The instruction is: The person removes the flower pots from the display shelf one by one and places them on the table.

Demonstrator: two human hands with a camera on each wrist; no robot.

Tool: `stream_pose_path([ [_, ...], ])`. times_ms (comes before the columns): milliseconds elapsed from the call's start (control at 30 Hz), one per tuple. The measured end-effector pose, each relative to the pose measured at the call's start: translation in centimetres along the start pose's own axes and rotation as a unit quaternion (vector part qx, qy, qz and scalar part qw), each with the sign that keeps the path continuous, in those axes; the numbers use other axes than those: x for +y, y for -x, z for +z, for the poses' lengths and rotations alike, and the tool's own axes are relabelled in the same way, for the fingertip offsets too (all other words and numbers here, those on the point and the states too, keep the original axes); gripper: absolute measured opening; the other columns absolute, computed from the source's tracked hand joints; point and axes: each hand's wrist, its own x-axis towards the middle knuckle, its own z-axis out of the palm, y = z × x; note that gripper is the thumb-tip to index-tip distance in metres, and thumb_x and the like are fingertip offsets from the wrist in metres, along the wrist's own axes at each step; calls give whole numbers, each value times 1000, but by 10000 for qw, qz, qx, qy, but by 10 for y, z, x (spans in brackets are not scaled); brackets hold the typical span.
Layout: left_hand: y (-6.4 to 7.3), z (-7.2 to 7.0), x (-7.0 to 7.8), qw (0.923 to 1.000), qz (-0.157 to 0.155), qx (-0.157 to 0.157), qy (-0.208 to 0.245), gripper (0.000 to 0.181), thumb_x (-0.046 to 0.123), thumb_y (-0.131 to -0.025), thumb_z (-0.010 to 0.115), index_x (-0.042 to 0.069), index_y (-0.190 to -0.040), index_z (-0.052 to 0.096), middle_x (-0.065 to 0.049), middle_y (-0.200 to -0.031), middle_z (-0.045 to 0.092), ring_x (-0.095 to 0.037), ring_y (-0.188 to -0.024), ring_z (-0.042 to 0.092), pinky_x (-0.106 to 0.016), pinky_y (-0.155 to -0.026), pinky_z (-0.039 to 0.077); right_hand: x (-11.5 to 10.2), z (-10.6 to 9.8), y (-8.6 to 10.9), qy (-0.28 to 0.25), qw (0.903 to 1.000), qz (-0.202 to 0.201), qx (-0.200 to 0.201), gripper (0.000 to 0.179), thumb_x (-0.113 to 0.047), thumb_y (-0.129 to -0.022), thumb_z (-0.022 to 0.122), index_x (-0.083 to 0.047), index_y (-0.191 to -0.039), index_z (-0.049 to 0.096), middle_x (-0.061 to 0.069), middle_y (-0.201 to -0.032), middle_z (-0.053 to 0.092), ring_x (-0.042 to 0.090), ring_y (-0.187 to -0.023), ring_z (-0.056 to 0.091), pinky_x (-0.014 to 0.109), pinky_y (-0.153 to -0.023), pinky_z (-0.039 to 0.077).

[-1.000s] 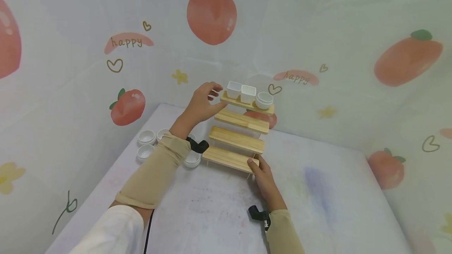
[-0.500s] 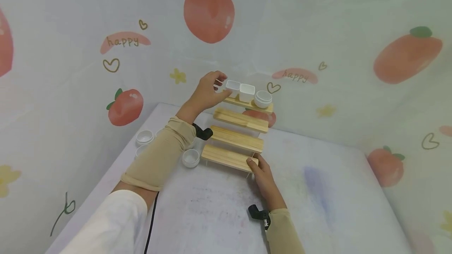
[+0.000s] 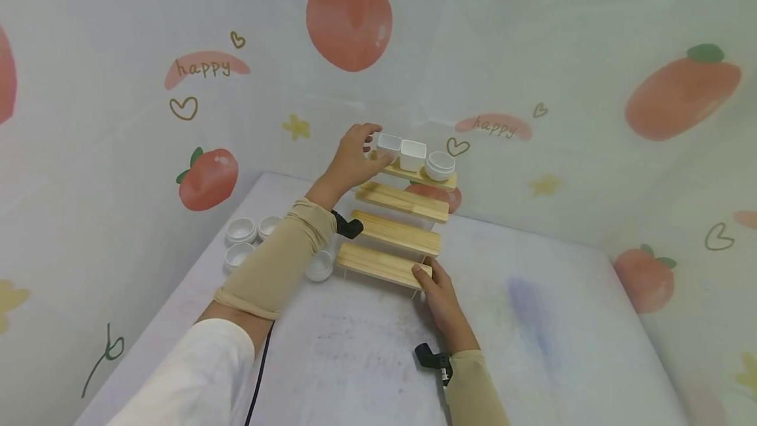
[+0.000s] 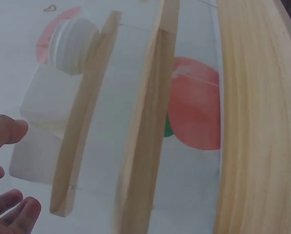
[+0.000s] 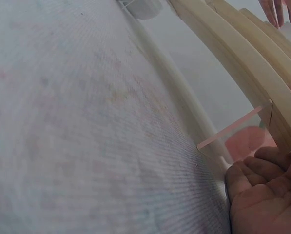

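A tiered display stand [image 3: 384, 263] with several wooden shelves on clear supports stands on the table. Its top shelf carries two square white cups [image 3: 413, 156] and a round white ramekin [image 3: 440, 166]. My left hand [image 3: 353, 158] is at the left-end square cup [image 3: 389, 145], thumb in front of it and fingers spread by its far left side. In the left wrist view, the thumb overlaps that cup [image 4: 34, 155], with a gap showing between the cup and the lower fingers. My right hand [image 3: 442, 294] grips the right end of the lowest shelf, thumb on top.
Several round white ramekins [image 3: 240, 231] stand on the table left of the stand, partly hidden by the left forearm. A black cable [image 3: 260, 373] runs beside that arm. A fruit-print curtain [image 3: 272, 12] hangs close behind the stand.
My left hand has moved right, from beside the top shelf's left end to around the end square cup. The right hand has kept its hold; the cups stay in place.
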Motion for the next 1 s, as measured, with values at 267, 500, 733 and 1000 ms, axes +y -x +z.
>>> stream_pose_path([
  [267,1,12,-11,9988,-332,-138,339,80,20,-95,79,0,-161,38,-22,-148,49,-36,-135,53,-45,-114,52,3,1,-1,-53,10000,31,23,69,-50,-106,62,-14,-161,43,11,-168,41,30,-152,43,57,-127,36],
  [500,1,12,-10,9984,-428,-188,323,82,20,-95,78,2,-163,36,-22,-151,47,-37,-133,54,-46,-112,53,0,2,-1,-24,10000,-22,6,66,-46,-107,61,-13,-161,43,11,-167,43,29,-150,46,55,-126,37],
  [733,-3,14,-9,9989,-335,-263,200,85,16,-94,79,-2,-163,34,-25,-153,47,-37,-129,57,-46,-109,56,-3,1,-1,10,10000,2,10,67,-48,-107,62,-14,-162,42,11,-168,42,29,-151,44,54,-126,37],
  [1000,-5,18,-7,9994,-212,-234,137,82,17,-94,80,-4,-160,38,-25,-147,51,-37,-126,60,-44,-107,58,-2,0,0,31,10000,14,1,67,-48,-107,61,-15,-162,43,11,-168,42,29,-148,47,53,-123,40],
])
